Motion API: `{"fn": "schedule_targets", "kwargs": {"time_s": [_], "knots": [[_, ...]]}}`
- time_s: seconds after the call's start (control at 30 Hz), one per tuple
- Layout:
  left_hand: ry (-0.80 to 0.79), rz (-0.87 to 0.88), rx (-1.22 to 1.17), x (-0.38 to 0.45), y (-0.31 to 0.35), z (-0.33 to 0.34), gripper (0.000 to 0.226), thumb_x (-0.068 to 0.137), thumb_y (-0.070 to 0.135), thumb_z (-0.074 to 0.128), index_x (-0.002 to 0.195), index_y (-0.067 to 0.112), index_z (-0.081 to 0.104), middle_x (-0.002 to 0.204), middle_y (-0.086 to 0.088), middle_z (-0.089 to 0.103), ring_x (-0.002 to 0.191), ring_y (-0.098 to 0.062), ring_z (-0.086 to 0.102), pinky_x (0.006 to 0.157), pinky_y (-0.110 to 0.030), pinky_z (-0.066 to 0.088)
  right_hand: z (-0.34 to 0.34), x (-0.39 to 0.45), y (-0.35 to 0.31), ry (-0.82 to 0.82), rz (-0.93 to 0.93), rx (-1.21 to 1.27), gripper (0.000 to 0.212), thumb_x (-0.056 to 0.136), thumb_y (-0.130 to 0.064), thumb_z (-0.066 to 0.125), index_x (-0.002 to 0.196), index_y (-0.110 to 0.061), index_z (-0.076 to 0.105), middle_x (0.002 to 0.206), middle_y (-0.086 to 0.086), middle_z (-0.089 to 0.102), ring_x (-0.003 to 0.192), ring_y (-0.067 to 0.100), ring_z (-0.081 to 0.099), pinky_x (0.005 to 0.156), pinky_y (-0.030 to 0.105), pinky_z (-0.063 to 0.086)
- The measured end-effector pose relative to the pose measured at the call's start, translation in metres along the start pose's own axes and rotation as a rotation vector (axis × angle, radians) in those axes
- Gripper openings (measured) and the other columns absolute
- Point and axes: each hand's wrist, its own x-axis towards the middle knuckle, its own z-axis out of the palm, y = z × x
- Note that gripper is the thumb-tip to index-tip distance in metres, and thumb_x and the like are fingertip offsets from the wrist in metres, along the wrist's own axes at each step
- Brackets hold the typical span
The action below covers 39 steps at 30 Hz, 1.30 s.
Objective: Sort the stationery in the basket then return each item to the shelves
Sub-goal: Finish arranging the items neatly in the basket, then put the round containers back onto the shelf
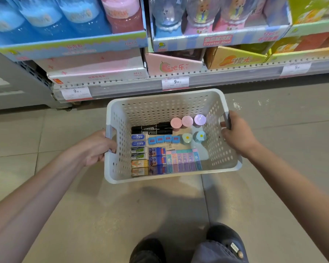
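Right now my left hand is curled through the grey handle cut-out on the left wall of the basket, and my right hand has its grip wrapped over the matching handle on the right rim, so both are clenched on the basket and carrying it between them above the tiled floor. From there inward, the stationery looks already grouped on the basket's bottom: black markers along the back, three round pastel caps beside them, small blue pieces in a row, stacked erasers against the left wall, and pastel slim boxes side by side at the front. Beyond the far rim stand the shelves with price tags, stocked with slime tubs that, as far as the blur lets me read them, are not the same goods as mine. I judge the step in hand to be carrying the sorted load to the proper shelf. To do it well I would keep both handles level so the rows do not slide into each other, and set the basket down flat before freeing a hand.
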Motion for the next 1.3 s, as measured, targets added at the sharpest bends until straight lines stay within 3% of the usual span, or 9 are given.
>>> {"fn": "schedule_targets", "kwargs": {"time_s": [0.07,0.17,0.27,0.5,0.73,0.87,1.0,1.13,1.3], "knots": [[0.005,0.014,0.019,-0.018,0.013,-0.008,0.049,0.081,-0.018,0.043,0.115,0.016,0.055,0.113,-0.015,0.063,0.102,-0.035,0.060,0.082,-0.044,0.052,-0.015,-0.007,-0.012,0.006,-0.011,0.000,0.028,0.083,0.006,0.042,0.108,0.000,0.051,0.106,0.019,0.064,0.094,0.039,0.058,0.081,0.042,0.050],[0.005,0.045,0.052,-0.054,0.037,-0.022,0.045,0.081,-0.018,0.043,0.111,0.014,0.056,0.106,-0.013,0.065,0.086,-0.026,0.060,0.055,-0.026,0.048,-0.045,-0.027,-0.037,0.004,-0.009,0.017,0.025,0.084,0.004,0.043,0.108,0.002,0.050,0.106,0.021,0.064,0.094,0.039,0.058,0.082,0.043,0.050],[0.015,0.062,0.058,-0.095,0.066,-0.039,0.045,0.080,-0.018,0.045,0.113,0.011,0.057,0.105,-0.015,0.065,0.089,-0.028,0.059,0.065,-0.030,0.045,-0.084,-0.048,-0.069,0.021,-0.020,0.015,0.026,0.084,0.003,0.045,0.109,0.000,0.051,0.105,0.020,0.065,0.094,0.038,0.058,0.081,0.040,0.049],[0.052,0.090,0.031,-0.232,0.152,-0.075,0.044,0.078,-0.018,0.046,0.101,0.019,0.057,0.088,-0.010,0.063,0.070,-0.021,0.054,0.048,-0.021,0.042,-0.195,-0.114,-0.158,0.050,-0.054,0.034,0.026,0.083,0.004,0.047,0.108,-0.001,0.053,0.094,0.018,0.065,0.090,0.035,0.059,0.073,0.033,0.043],[0.023,0.145,0.040,-0.396,0.247,-0.105,0.060,0.044,0.001,0.050,0.103,0.011,0.057,0.083,-0.011,0.059,0.058,-0.017,0.050,0.032,-0.012,0.030,-0.327,-0.199,-0.247,0.094,-0.091,-0.014,0.020,0.084,0.000,0.050,0.103,-0.004,0.053,0.092,0.016,0.060,0.092,0.035,0.057,0.070,0.031,0.037],[-0.015,0.194,0.051,-0.479,0.295,-0.120,0.051,0.044,0.001,0.051,0.094,0.009,0.057,0.079,-0.016,0.052,0.046,-0.014,0.047,0.032,-0.012,0.027,-0.404,-0.254,-0.291,0.120,-0.097,-0.044,0.022,0.087,-0.004,0.050,0.109,-0.004,0.053,0.100,0.019,0.062,0.098,0.037,0.057,0.070,0.028,0.032],[0.017,0.207,0.113,-0.548,0.339,-0.131,0.052,0.036,0.005,0.058,0.088,0.007,0.056,0.083,-0.018,0.050,0.060,-0.023,0.037,0.044,-0.016,0.023,-0.474,-0.305,-0.326,0.179,-0.103,-0.071,0.022,0.087,-0.004,0.050,0.108,-0.004,0.051,0.105,0.021,0.063,0.101,0.038,0.057,0.070,0.029,0.032],[0.003,0.238,0.074,-0.617,0.386,-0.116,0.035,0.061,-0.010,0.054,0.084,0.016,0.057,0.078,-0.019,0.054,0.068,-0.027,0.049,0.057,-0.029,0.038,-0.532,-0.342,-0.342,0.231,-0.068,-0.094,0.023,0.087,-0.005,0.049,0.110,-0.001,0.049,0.106,0.024,0.062,0.100,0.042,0.058,0.072,0.034,0.038],[-0.018,0.315,0.099,-0.676,0.431,-0.080,0.037,0.054,-0.006,0.054,0.083,0.017,0.053,0.068,-0.012,0.050,0.054,-0.018,0.042,0.048,-0.017,0.025,-0.595,-0.371,-0.341,0.363,-0.121,-0.207,0.045,0.080,-0.012,0.056,0.123,-0.008,0.043,0.116,0.018,0.053,0.107,0.038,0.053,0.081,0.040,0.045]]}}
